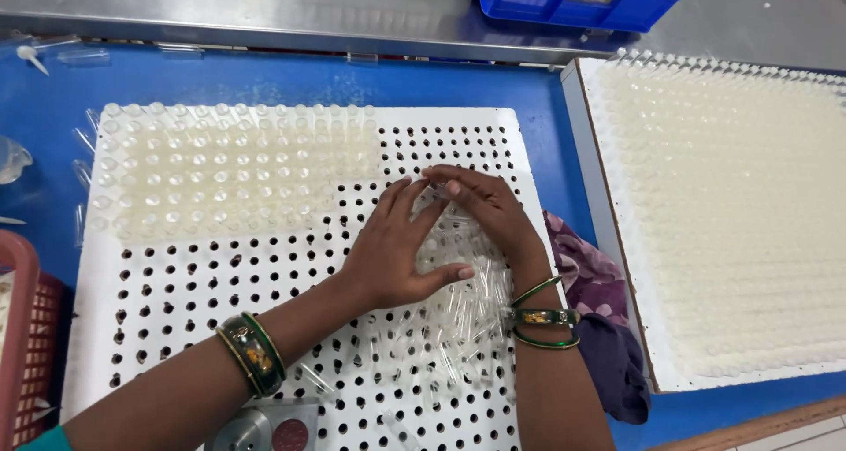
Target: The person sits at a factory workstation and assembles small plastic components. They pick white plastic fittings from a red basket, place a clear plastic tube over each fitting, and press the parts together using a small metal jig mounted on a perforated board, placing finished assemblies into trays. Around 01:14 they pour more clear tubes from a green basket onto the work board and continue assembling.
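We've got both hands flat over loose clear tubes (467, 301) on the white rack (176, 292): left hand (392, 248) and right hand (480, 206) spread, fingers open, gripping nothing. These tubes look light, slick and rigid, best pinched mid-barrel. Rack's upper-left holes are filled; the right tray (617, 231) looks full.

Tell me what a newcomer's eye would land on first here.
Both hands, the left hand and right hand, cup a loose heap of clear tubes on a white holed board at centre. The board's upper left is filled with upright tubes, and a full board sits to the right.
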